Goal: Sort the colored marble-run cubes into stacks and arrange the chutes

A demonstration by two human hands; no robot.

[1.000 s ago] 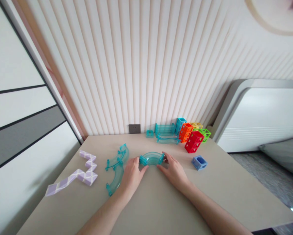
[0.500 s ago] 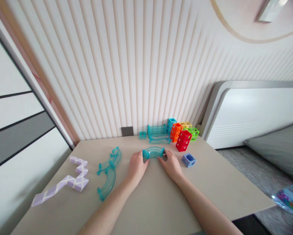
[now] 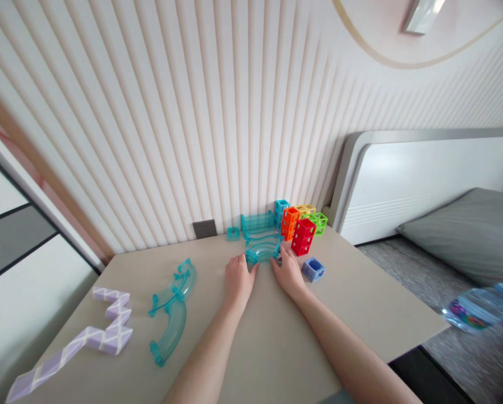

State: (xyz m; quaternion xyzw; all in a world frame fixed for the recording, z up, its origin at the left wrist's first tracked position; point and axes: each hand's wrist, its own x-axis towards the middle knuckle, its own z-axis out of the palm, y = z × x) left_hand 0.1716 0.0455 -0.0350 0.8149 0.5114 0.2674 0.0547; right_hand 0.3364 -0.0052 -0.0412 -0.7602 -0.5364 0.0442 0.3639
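The curved track piece [image 3: 263, 253] is see-through and blue-green, and it is near the back edge of the table [image 3: 272, 348]. The left hand [image 3: 238, 276] pinches its left end, and the right hand [image 3: 290, 271] pinches its right end. I can't tell if it sits flat or is just above the top. Right behind it is a wavy track piece [image 3: 272, 238], then a straight track piece [image 3: 257, 223] by the wall. A blue block [image 3: 313, 269] is just beside the right hand. A red block [image 3: 304, 237] stands toward the back right corner. Over to the left lie more curved tracks [image 3: 175, 322], and a purple zigzag toy [image 3: 112, 339] is nearest the left edge.

I think this step is putting the curve down by the other tracks. Letting go would need both hands to open gently together, without bumping the wavy one.
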